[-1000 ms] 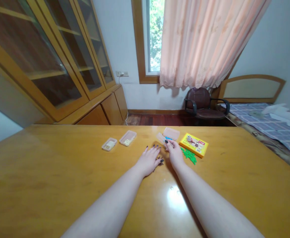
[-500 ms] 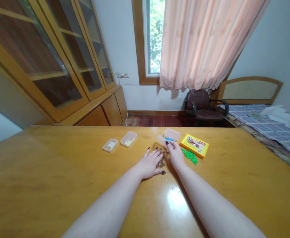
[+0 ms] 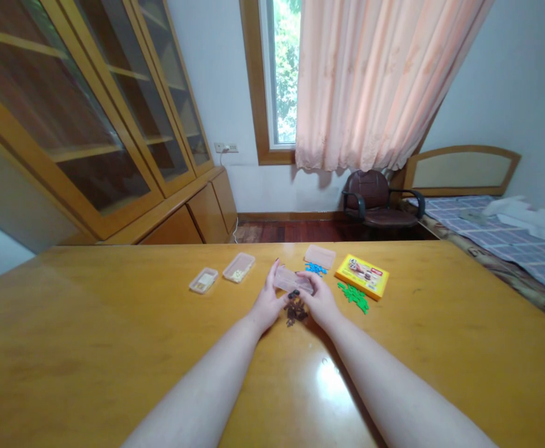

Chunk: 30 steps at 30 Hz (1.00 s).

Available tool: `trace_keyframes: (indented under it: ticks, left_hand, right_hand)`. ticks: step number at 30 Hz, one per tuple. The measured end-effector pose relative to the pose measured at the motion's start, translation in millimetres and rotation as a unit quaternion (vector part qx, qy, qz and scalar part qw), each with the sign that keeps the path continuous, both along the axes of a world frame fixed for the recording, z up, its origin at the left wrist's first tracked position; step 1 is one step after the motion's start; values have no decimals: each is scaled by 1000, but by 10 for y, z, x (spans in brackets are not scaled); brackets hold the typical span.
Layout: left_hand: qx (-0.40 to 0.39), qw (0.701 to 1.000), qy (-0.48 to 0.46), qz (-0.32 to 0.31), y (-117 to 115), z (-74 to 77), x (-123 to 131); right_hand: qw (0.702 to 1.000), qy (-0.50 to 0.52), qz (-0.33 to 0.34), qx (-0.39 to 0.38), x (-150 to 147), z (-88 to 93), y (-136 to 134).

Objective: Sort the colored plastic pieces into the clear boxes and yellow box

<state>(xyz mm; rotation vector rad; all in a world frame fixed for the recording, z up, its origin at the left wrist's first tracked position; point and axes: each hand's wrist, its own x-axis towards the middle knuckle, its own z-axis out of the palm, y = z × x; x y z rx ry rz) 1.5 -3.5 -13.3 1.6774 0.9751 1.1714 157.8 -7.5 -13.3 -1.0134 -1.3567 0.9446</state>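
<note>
Between my two hands is a clear plastic box [image 3: 293, 280], tilted a little above the table. My left hand [image 3: 269, 302] grips its left end, thumb in front. On the other end my right hand [image 3: 321, 300] is closed, with its thumb near the left one. Just below the box lies a small heap of brown pieces [image 3: 295, 312]. Blue pieces [image 3: 316, 269] are spread beyond my right hand, in front of another clear plastic box [image 3: 320, 256]. To the right, green pieces [image 3: 354, 297] lie beside a yellow box [image 3: 363, 275] with a printed picture.
Two more clear plastic boxes stand to the left: one with pale pieces [image 3: 238, 274], and a smaller box [image 3: 204, 280] with whitish contents. The wooden table [image 3: 114, 348] ends at its far edge, with an office chair [image 3: 379, 199] beyond.
My left hand has lifted from the brown pieces and taken hold of the clear box. My right hand has brought that box left and nearer, so the brown heap and blue pieces show more.
</note>
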Motion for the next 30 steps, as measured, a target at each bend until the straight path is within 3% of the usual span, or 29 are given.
trace_keyframes:
  ticks: [6,10,13,19,30]
  left_hand:
    - [-13,1000,-19,8,-15,93,5]
    - [-55,996,-52,46,10,105,36]
    - [-94,990,-94,51,11,93,79]
    - [-133,978,-157,44,-1,123,103]
    - [-121,975,-181,39,-34,134,130]
  right_hand:
    - [986,-142,-32,81,28,20,-54]
    - [962,-247,-28,117,30,74,-105]
    - [941,-293,-71,153,43,100,-123]
    - [918,-318,-139,189,74,116,-144]
    - [917,-295,-177,201,80,137,-186]
